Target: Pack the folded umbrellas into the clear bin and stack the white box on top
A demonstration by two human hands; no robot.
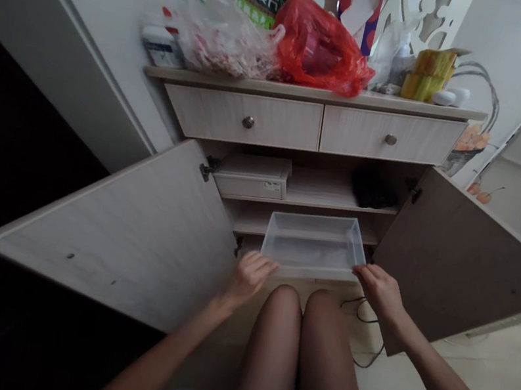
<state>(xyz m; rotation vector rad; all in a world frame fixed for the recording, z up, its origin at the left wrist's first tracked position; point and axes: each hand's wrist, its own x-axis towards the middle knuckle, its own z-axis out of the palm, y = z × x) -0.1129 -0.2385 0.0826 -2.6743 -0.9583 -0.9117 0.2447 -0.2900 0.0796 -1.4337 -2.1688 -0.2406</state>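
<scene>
A clear plastic tray (310, 271) is held level in front of the lower shelf of a wooden cabinet (249, 220). Its near left corner is pinched by my left hand (253, 274), fingers closed. At the near right corner, my right hand (381, 287) is closed on the rim too. Nothing distinct shows inside the tray. Behind and above it, a white box (252, 177) stands on the upper shelf at the left, and a dark item (374, 189) lies at the right.
Open cabinet doors flank the tray, left (148, 236) and right (464, 262). Above are two closed drawers (282, 125). A red bag (320, 45) and other goods crowd the cabinet top. My knees (302, 322) are just below the tray; a black cable (365, 362) lies on the floor.
</scene>
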